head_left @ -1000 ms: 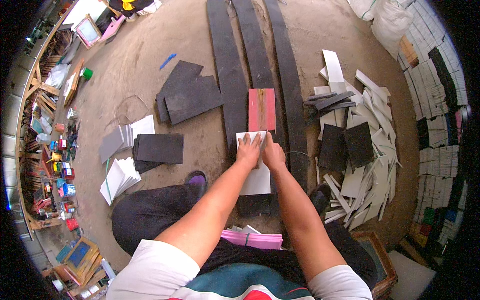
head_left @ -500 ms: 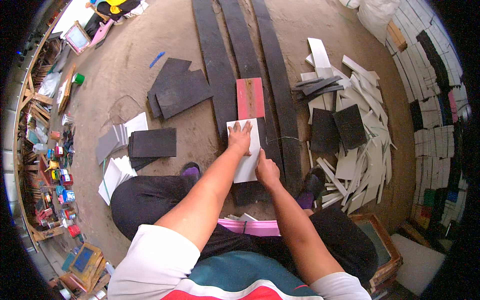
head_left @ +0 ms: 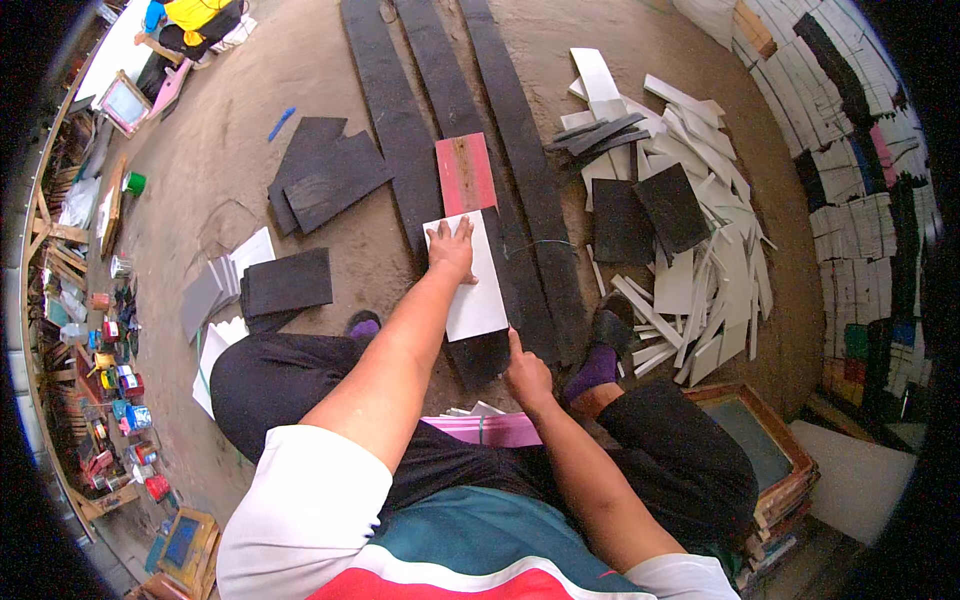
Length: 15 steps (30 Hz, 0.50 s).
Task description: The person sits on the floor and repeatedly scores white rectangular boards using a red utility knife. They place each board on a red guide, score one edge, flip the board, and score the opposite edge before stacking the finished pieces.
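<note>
A white rectangular sheet (head_left: 480, 305) lies on the middle one of three long black strips (head_left: 430, 60). My left hand (head_left: 452, 250) rests flat on its far part with the fingers spread. Just past the near right corner of the sheet is my right hand (head_left: 527, 376), its index finger stretched forward and the other fingers curled in. Whatever it grips is too small or too hidden to make out. A red-pink board (head_left: 466, 174) with a brown middle band touches the far end of the sheet.
Black sheets (head_left: 335, 180) lie to the left, with a black stack (head_left: 288, 283) nearer me. White offcuts (head_left: 700, 290) pile up at right under two black pieces. Paint pots (head_left: 125, 380) line the left side. Another person (head_left: 195, 20) sits at far left. Wrapped white stacks (head_left: 850, 230) stand at right.
My right hand has drawn toward me along the right edge of the white sheet, down past its near corner. My left hand stays on the sheet. The whole view has shifted slightly.
</note>
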### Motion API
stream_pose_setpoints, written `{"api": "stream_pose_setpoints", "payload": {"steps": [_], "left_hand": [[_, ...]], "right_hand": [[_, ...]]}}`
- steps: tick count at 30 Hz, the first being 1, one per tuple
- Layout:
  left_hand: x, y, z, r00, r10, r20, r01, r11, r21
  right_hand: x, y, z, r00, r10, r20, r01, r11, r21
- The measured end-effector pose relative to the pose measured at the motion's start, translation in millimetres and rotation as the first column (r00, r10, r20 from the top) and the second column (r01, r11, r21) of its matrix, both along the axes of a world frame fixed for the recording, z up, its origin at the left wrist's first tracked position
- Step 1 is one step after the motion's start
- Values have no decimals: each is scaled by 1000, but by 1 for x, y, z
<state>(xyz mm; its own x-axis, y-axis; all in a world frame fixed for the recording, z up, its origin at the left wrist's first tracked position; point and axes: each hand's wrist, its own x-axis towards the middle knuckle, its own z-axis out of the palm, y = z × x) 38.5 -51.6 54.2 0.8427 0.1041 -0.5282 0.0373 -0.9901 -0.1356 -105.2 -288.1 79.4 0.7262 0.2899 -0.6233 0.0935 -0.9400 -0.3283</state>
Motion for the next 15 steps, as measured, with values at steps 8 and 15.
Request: {"api": "stream_pose_setpoints", "payload": {"steps": [8,15], "left_hand": [[1,0,-1,1000,-10,-19,10,1000,0],[-11,3,4,982,184,28,-182,980,-83]], "right_hand": [[-12,-10,5,999,-30,-17,30,1000,-7],[5,-25,19,972,-192,134,163,967,198]]}}
